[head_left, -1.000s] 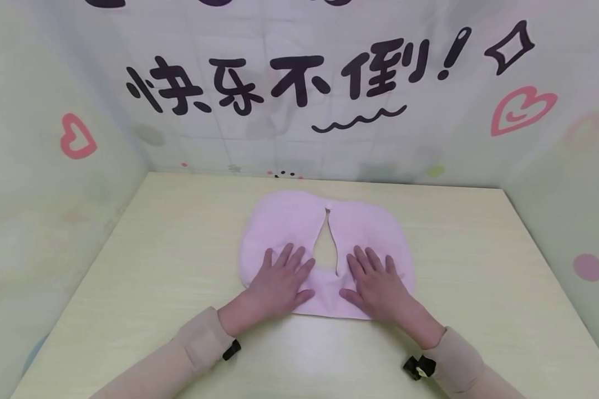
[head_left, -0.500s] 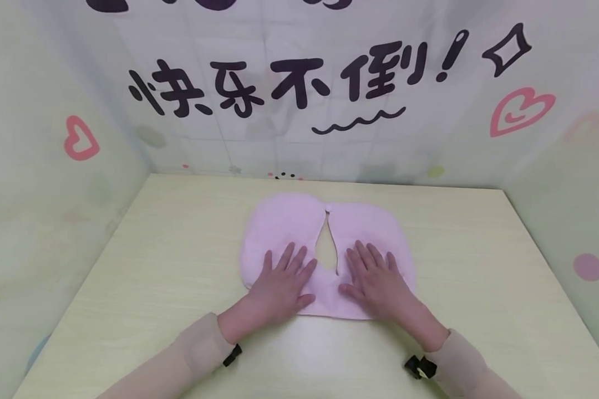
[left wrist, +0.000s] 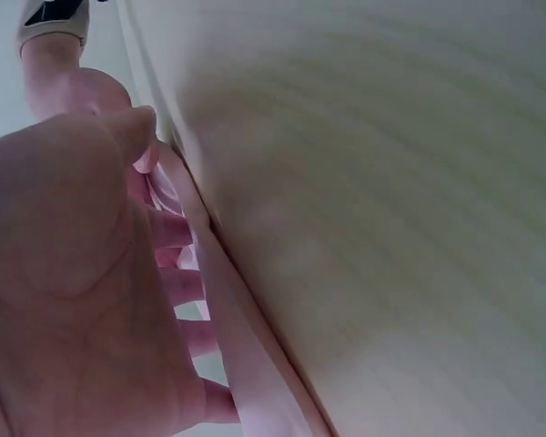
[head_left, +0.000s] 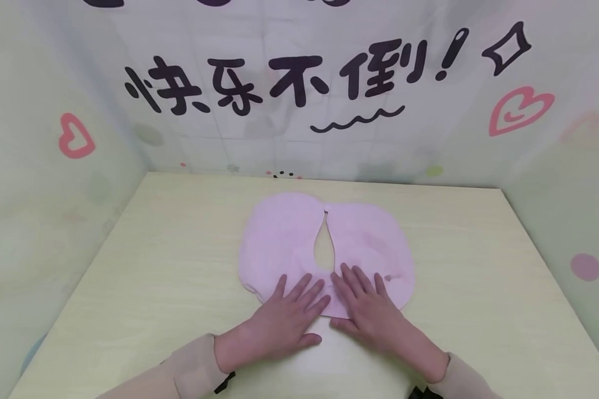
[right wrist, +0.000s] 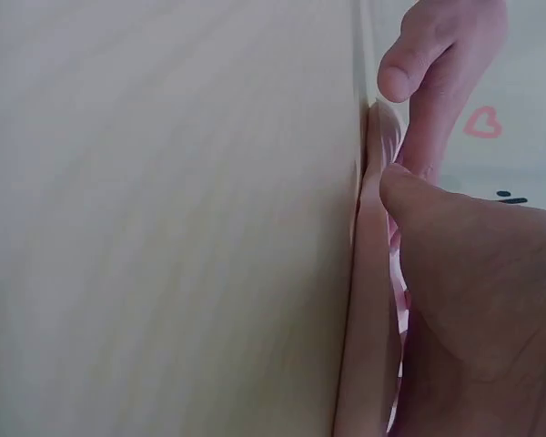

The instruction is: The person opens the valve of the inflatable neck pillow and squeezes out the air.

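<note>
A pink cloth bib (head_left: 284, 238) lies on the pale wooden table, its two top ends joined by a small fastener (head_left: 326, 209) above a teardrop-shaped neck opening. My left hand (head_left: 287, 321) rests on its near left edge, fingers straight and spread. Beside it, my right hand (head_left: 371, 313) lies on the near right part with straight fingers. Both thumbs point inward, off the cloth's near edge. Seen from the left wrist, the bib's edge (left wrist: 246, 337) runs under my fingers; the right wrist view shows that edge (right wrist: 369, 300) close to the tabletop.
The light wood table (head_left: 179, 233) extends around the bib on all sides. A white backdrop (head_left: 259, 133) with black lettering and hearts stands behind it, and patterned side walls (head_left: 569, 221) border it left and right.
Both hands have slid toward me over the bib, from its middle to its near edge. More of the cloth shows now; the bib itself stays nearly in place.
</note>
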Action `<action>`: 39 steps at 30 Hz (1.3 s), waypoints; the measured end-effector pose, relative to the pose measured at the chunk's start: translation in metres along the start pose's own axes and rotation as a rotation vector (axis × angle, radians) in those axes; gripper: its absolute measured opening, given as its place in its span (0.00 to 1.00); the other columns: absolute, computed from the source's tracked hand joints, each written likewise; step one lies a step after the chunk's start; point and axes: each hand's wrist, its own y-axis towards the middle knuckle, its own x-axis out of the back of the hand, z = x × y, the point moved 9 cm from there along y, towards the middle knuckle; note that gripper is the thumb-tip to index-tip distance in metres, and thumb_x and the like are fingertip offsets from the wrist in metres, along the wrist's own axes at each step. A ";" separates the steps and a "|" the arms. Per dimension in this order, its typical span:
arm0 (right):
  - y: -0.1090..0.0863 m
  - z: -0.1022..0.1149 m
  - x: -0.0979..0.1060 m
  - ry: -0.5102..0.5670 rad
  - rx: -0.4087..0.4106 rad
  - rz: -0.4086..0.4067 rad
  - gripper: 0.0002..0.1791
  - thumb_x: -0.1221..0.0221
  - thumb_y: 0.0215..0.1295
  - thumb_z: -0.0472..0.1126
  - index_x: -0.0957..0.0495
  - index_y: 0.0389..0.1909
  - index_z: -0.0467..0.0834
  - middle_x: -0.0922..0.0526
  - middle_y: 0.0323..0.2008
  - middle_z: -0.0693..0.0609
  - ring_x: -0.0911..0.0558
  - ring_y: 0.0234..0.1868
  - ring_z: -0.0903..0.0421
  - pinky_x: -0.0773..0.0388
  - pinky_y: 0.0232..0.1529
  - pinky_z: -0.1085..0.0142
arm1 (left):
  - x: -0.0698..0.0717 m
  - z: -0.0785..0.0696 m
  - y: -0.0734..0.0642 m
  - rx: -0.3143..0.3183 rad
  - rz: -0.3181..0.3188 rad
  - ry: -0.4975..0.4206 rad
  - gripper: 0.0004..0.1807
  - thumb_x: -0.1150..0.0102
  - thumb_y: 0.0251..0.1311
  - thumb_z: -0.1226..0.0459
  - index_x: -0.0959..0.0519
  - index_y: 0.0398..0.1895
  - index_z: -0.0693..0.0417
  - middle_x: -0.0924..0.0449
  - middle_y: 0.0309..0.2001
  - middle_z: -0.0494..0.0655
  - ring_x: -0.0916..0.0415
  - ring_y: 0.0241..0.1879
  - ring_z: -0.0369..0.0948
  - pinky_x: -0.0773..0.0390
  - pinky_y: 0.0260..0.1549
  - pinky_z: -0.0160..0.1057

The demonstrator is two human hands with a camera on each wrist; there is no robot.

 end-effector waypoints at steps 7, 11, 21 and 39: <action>0.002 0.000 -0.003 0.021 0.015 0.080 0.44 0.50 0.75 0.65 0.44 0.80 0.42 0.48 0.79 0.36 0.46 0.78 0.34 0.48 0.68 0.28 | -0.005 0.003 0.003 0.004 0.075 -0.117 0.38 0.63 0.75 0.36 0.41 0.81 0.43 0.51 0.81 0.49 0.55 0.80 0.53 0.45 0.70 0.66; 0.014 -0.012 0.015 0.048 0.009 0.061 0.43 0.51 0.76 0.64 0.46 0.81 0.42 0.50 0.80 0.36 0.47 0.78 0.34 0.49 0.68 0.29 | 0.012 0.030 0.017 0.045 0.031 -0.222 0.37 0.63 0.76 0.37 0.42 0.82 0.43 0.55 0.82 0.50 0.61 0.80 0.53 0.51 0.71 0.66; 0.092 -0.089 0.026 0.117 -0.169 0.012 0.42 0.56 0.81 0.62 0.53 0.83 0.42 0.58 0.81 0.35 0.57 0.80 0.35 0.59 0.72 0.31 | 0.029 0.148 0.089 0.306 -0.169 -0.203 0.31 0.56 0.79 0.47 0.35 0.78 0.49 0.41 0.78 0.54 0.50 0.78 0.59 0.44 0.69 0.68; 0.107 -0.123 -0.003 0.108 -0.268 0.102 0.42 0.60 0.81 0.62 0.56 0.82 0.39 0.65 0.81 0.33 0.65 0.80 0.34 0.70 0.71 0.30 | -0.007 0.180 0.104 0.370 -0.084 -0.392 0.35 0.63 0.79 0.42 0.39 0.80 0.51 0.43 0.78 0.57 0.53 0.78 0.60 0.49 0.69 0.70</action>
